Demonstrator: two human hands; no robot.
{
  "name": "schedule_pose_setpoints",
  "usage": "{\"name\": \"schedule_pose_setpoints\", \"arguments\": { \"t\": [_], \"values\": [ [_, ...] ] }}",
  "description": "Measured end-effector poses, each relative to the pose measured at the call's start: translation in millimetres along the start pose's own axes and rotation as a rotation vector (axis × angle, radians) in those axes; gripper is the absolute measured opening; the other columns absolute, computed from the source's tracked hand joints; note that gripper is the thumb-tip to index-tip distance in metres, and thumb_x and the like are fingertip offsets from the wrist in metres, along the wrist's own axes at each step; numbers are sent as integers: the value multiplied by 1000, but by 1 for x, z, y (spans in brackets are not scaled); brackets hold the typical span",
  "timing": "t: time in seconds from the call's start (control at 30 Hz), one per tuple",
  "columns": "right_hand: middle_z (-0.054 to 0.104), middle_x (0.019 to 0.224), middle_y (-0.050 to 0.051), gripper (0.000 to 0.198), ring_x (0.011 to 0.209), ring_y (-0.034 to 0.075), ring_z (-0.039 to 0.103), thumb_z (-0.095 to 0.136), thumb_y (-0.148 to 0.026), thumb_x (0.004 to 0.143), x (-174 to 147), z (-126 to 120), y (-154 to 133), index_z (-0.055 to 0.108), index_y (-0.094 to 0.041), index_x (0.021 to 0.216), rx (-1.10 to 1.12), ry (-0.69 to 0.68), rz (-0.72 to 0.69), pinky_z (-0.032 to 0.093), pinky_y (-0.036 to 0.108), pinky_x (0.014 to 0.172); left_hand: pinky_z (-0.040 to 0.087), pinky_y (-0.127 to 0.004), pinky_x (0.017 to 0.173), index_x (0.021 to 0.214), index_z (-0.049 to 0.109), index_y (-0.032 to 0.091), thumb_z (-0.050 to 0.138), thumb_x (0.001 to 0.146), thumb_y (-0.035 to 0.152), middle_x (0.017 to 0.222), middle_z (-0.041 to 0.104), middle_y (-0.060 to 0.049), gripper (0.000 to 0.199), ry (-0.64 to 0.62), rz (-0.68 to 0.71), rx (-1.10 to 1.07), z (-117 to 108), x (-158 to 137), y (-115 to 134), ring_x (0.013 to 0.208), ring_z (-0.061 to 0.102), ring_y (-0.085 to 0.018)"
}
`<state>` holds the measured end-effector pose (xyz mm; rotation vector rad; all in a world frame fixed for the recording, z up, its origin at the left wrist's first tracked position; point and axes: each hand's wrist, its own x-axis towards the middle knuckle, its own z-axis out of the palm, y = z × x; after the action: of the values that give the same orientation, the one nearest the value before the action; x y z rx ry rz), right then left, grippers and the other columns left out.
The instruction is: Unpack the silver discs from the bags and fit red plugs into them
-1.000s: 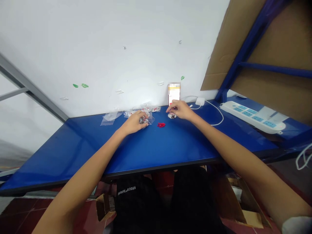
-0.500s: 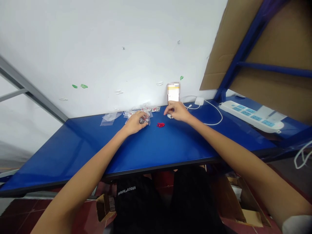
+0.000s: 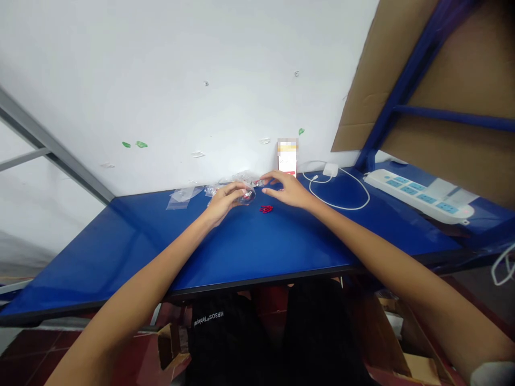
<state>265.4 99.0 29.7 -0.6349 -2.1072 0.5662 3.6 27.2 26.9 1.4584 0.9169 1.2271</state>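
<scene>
Between the thumb and fingers of my left hand point(image 3: 220, 206) is a clear plastic bag point(image 3: 249, 197) with small dark, silvery and red contents, too small to name. My right hand point(image 3: 293, 191) hovers just to the right of the bag, thumb and fingers apart, and nothing shows in its grasp. A little bunch of red string-like pieces point(image 3: 266, 209) lies on the blue table point(image 3: 257, 246), in front of and between both hands. Behind my left hand are more filled clear bags point(image 3: 243, 176), partly hidden by it.
Flat clear bags point(image 3: 181, 197) lie on the left. A phone point(image 3: 287, 159) leans against the wall behind my right hand. A white charging cable point(image 3: 346, 207) with its adapter point(image 3: 330, 170) loops to the right, near a white power strip point(image 3: 418, 195).
My right hand has moved left toward the bag, and its fingers now point left. My left hand has tilted the bag and shifted it slightly right. The red pieces stay put.
</scene>
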Motion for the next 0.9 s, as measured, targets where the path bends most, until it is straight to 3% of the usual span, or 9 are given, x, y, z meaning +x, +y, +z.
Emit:
{"name": "schedule_pose_setpoints", "arguments": {
  "t": [0.13, 0.23, 0.33, 0.43, 0.57, 0.67, 0.8, 0.9],
  "values": [
    [74, 140, 13, 54, 129, 32, 71, 80, -39, 96, 0, 12, -8, 68, -27, 147, 92, -34, 36, 59, 54, 111, 62, -42, 85, 115, 80, 16, 73, 95, 53, 125, 78, -17, 42, -30, -119, -214, 5, 0, -1, 114, 74, -34],
    [71, 149, 13, 61, 136, 33, 68, 82, -40, 96, -1, 18, -10, 64, -29, 153, 208, -109, 102, 55, 57, 117, 62, -45, 83, 116, 80, 16, 66, 98, 62, 118, 80, -20, 52, -106, -172, -188, 9, -4, 4, 112, 76, -37],
    [76, 141, 10, 58, 129, 31, 72, 84, -41, 93, -2, 23, -10, 69, -28, 147, 351, -182, 162, 55, 56, 117, 61, -47, 89, 125, 78, 19, 82, 84, 42, 118, 80, -17, 47, -194, -153, -63, 13, -9, 12, 114, 76, -37],
    [82, 117, 7, 56, 112, 28, 78, 90, -40, 86, -1, 27, -9, 73, -24, 138, 465, -150, 213, 60, 50, 110, 61, -47, 92, 129, 75, 21, 84, 75, 26, 120, 80, -14, 54, -225, -125, 18, 16, -12, 16, 114, 76, -36],
    [79, 97, 4, 47, 88, 22, 78, 93, -42, 82, 1, 24, -5, 75, -22, 121, 553, -6, 291, 65, 39, 86, 61, -44, 90, 124, 74, 20, 86, 77, 25, 119, 79, -13, 49, -156, -112, 59, 11, -8, 17, 112, 77, -33],
    [77, 87, 4, 40, 78, 21, 77, 94, -48, 80, 1, 20, -3, 76, -20, 102, 611, 53, 353, 62, 33, 73, 60, -40, 86, 128, 70, 17, 93, 74, 25, 112, 80, -13, 59, -59, -100, 61, 2, -4, 17, 107, 78, -31],
    [80, 94, 8, 38, 85, 22, 79, 93, -50, 82, 0, 18, -5, 75, -19, 94, 721, 45, 427, 62, 33, 76, 59, -33, 81, 127, 69, 16, 99, 71, 31, 106, 81, -11, 65, 52, -105, 27, -10, 0, 16, 100, 79, -26],
    [80, 96, 8, 34, 86, 21, 77, 88, -49, 88, -2, 18, -10, 76, -19, 99, 865, -8, 465, 64, 34, 80, 60, -31, 80, 126, 77, 16, 97, 78, 42, 118, 81, -12, 58, 84, -56, 57, -17, 2, 20, 100, 77, -24]
  ]
}}
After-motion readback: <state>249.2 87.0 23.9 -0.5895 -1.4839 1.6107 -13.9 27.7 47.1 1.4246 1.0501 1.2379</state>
